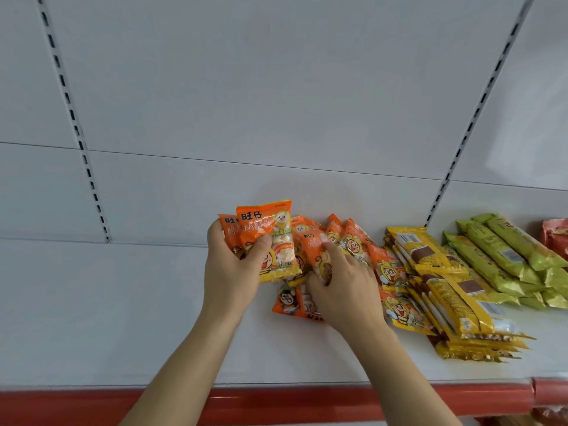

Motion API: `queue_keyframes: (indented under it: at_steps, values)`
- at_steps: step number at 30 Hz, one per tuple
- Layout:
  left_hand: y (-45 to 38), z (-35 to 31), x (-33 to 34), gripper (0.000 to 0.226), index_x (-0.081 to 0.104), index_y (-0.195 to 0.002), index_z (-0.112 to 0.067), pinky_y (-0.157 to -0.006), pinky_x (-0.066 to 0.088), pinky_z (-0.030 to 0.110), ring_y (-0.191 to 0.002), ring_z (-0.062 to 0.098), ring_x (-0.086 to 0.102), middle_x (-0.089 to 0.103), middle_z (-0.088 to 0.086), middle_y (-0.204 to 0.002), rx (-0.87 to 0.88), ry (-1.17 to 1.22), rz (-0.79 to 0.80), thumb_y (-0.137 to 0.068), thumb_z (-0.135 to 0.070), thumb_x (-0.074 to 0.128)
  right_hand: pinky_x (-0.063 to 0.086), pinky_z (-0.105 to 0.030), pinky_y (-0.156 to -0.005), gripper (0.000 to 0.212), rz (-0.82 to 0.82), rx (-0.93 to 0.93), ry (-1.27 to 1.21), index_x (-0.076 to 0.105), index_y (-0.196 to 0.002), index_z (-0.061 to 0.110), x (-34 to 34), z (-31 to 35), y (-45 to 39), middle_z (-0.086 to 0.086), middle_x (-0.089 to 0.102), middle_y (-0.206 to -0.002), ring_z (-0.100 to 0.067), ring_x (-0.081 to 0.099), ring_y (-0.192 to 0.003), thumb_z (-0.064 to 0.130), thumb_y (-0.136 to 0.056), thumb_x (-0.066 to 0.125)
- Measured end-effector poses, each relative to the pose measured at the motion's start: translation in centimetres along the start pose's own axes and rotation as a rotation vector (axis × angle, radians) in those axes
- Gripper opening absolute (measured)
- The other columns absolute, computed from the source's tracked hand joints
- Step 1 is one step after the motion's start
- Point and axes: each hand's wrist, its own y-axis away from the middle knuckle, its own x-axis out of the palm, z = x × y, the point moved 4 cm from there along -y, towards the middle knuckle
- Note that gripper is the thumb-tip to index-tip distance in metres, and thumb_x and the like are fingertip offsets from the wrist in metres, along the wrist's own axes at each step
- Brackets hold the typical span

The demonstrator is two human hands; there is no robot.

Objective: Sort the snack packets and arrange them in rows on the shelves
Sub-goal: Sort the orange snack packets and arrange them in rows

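Observation:
My left hand [229, 265] grips a small stack of orange snack packets [270, 238], held upright above the white shelf [123, 302]. My right hand [341, 284] lies on a loose pile of the same orange packets [387, 269] on the shelf, its fingers curled over one of them. Another orange packet [287, 302] lies flat beneath and between my hands. To the right sit stacked yellow wafer packets [455, 290], then a row of green-gold packets [504, 253].
A red packet [554, 233] shows at the far right edge. The shelf has a red front strip [276, 401] and a white back panel with slotted uprights [76, 130]. Bare shelf surface stretches to the left of my hands.

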Motion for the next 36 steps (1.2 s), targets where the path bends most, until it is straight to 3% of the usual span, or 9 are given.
queue_keyframes:
  at_steps: [5,9,13,16,21,23,26,29,36]
  values:
    - [-0.2,0.2,-0.2,0.051,0.046,-0.128,-0.033,-0.064,0.053,0.01,-0.087,-0.01,0.069,0.068,-0.018,-0.103,-0.016,-0.051,0.014,-0.089,-0.03,0.08,0.049,-0.045,-0.088,0.053,-0.279,0.008,-0.173,0.049,-0.142,0.028,-2.7,2.1,0.7,-0.002,0.062,-0.125,-0.027,0.058,-0.111,0.055,-0.097,0.042]
    - [0.1,-0.4,0.3,0.05,0.048,-0.13,-0.034,-0.076,0.053,0.02,-0.086,-0.007,0.069,0.072,-0.015,-0.104,-0.037,-0.005,0.019,-0.09,-0.031,0.078,0.042,-0.045,-0.092,0.069,-0.259,-0.118,-0.089,0.047,-0.145,0.034,-2.0,6.5,1.8,0.003,0.058,-0.126,-0.024,0.052,-0.116,0.065,-0.098,0.008]
    - [0.5,-0.4,0.4,0.03,0.052,-0.128,-0.033,-0.088,0.059,0.04,-0.09,0.004,0.074,0.076,-0.012,-0.101,-0.154,0.186,0.068,-0.1,-0.038,0.062,0.045,-0.045,-0.088,0.051,-0.284,-0.161,-0.053,0.051,-0.145,0.027,-0.8,7.3,2.1,-0.003,0.057,-0.129,-0.028,0.052,-0.11,0.041,-0.101,0.029]
    - [0.8,-0.5,0.2,0.058,0.05,-0.126,-0.028,-0.089,0.061,0.038,-0.092,0.006,0.075,0.077,-0.012,-0.102,-0.165,0.169,0.113,-0.082,-0.056,0.074,0.047,-0.044,-0.085,0.038,-0.358,-0.306,-0.135,0.062,-0.13,0.013,-0.3,8.3,2.6,-0.008,0.061,-0.118,-0.027,0.052,-0.101,0.023,-0.099,0.042]
    - [-0.3,0.3,-2.7,0.055,0.049,-0.131,-0.029,-0.093,0.059,0.044,-0.101,0.009,0.072,0.071,-0.014,-0.112,-0.137,0.034,0.02,-0.087,-0.046,0.077,0.052,-0.038,-0.085,0.048,-0.243,-0.215,-0.42,0.049,-0.146,0.017,-0.1,6.9,2.1,-0.001,0.069,-0.12,-0.022,0.062,-0.109,0.017,-0.098,0.042]
    - [-0.9,0.6,-4.0,0.053,0.048,-0.133,-0.029,-0.086,0.059,0.035,-0.101,0.008,0.07,0.069,-0.016,-0.111,-0.134,0.027,-0.019,-0.09,-0.041,0.076,0.05,-0.043,-0.091,0.044,-0.247,-0.16,-0.185,0.053,-0.141,0.014,-0.3,6.5,1.7,-0.005,0.068,-0.123,-0.031,0.059,-0.116,0.017,-0.097,0.05]
    - [-1.0,0.9,-5.5,0.064,0.041,-0.143,-0.028,-0.073,0.053,0.023,-0.096,0.001,0.067,0.065,-0.02,-0.109,-0.121,0.018,-0.05,-0.091,-0.039,0.076,0.037,-0.045,-0.106,0.061,0.025,-0.044,0.165,0.041,-0.148,0.022,0.5,7.1,1.1,-0.002,0.057,-0.138,-0.03,0.043,-0.132,0.055,-0.097,0.048]
    - [-0.7,1.4,-6.6,0.073,0.034,-0.149,-0.03,-0.073,0.054,0.024,-0.098,0.002,0.067,0.062,-0.021,-0.112,-0.121,-0.024,-0.06,-0.09,-0.038,0.077,0.035,-0.047,-0.102,0.07,0.147,0.003,0.359,0.046,-0.139,0.026,1.5,7.8,1.3,-0.002,0.056,-0.135,-0.03,0.043,-0.129,0.074,-0.089,0.042]
    - [0.6,1.3,-8.8,0.069,0.035,-0.149,-0.03,-0.071,0.053,0.022,-0.096,0.001,0.068,0.063,-0.021,-0.11,-0.14,-0.065,-0.106,-0.093,-0.038,0.074,0.038,-0.044,-0.094,0.036,0.205,-0.068,0.336,0.054,-0.125,0.023,2.5,8.8,0.7,-0.001,0.067,-0.121,-0.03,0.05,-0.122,0.044,-0.097,0.052]
